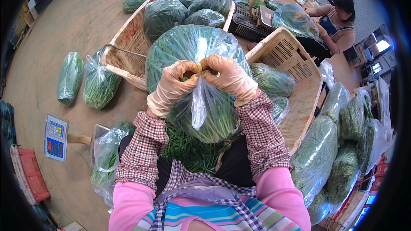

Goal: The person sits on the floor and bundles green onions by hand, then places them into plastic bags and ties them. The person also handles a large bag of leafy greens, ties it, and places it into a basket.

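Observation:
A large clear plastic bag [212, 115] packed with long green leafy stalks stands upright in front of me, between my knees. My left hand [170, 86], in a thin stained glove, pinches the bag's twisted neck from one side. Opposite it, my right hand [229, 77], gloved alike, grips the same neck, and the fingertips of both hands meet there. Something small and yellowish shows between the fingertips; whether it is a tie or glove material I cannot tell. A gathered plastic tail [199, 106] hangs down over the near side of the bag. Loose green stalks [189, 150] lie below.
Two pale plastic crates [128, 46] [290, 51] hold bagged greens. A digital scale [56, 137] with a bag on its platform stands left. Filled bags [316, 147] pile up at right. Beyond, a co-worker [337, 25] handles a bag beside another scale [266, 16].

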Tool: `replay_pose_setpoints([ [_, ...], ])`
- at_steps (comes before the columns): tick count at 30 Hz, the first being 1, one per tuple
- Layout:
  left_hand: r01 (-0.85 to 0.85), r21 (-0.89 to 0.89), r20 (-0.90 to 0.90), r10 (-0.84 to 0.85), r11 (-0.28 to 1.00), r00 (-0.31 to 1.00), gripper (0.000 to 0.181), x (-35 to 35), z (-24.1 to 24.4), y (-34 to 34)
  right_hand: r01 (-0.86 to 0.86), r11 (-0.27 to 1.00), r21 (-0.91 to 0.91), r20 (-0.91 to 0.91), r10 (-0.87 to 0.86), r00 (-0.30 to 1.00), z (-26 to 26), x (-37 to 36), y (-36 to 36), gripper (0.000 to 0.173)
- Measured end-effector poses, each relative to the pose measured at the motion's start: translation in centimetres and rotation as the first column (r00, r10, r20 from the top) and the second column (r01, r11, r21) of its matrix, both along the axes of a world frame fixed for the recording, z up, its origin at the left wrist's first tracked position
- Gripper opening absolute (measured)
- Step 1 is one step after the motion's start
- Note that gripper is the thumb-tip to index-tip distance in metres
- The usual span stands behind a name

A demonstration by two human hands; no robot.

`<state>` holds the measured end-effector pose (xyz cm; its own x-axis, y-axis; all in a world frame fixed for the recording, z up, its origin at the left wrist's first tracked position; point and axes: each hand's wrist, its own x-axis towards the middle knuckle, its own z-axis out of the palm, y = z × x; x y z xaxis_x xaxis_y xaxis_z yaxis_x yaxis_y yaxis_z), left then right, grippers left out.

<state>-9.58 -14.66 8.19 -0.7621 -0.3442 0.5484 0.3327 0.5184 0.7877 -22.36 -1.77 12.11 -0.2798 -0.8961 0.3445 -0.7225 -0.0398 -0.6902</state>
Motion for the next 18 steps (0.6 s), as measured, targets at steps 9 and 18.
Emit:
replay_pose_setpoints([
  [9, -0.071, -0.531, 0.110, 0.152, 0.844, 0.982, 0.022, -0.2, 0.7, 0.2, 0.196, 0.979, -0.058, -0.187, -0.204, 0.961, -2.0, 1.4, -0.5, 0.011],
  [18, -0.109, -0.308, -0.030, 0.105, 0.945, 0.994, 0.019, -1.1, -1.5, 0.4, 0.325, 0.941, 0.089, 0.341, -0.336, 0.878, -3.2, 0.8, -1.3, 0.013],
])
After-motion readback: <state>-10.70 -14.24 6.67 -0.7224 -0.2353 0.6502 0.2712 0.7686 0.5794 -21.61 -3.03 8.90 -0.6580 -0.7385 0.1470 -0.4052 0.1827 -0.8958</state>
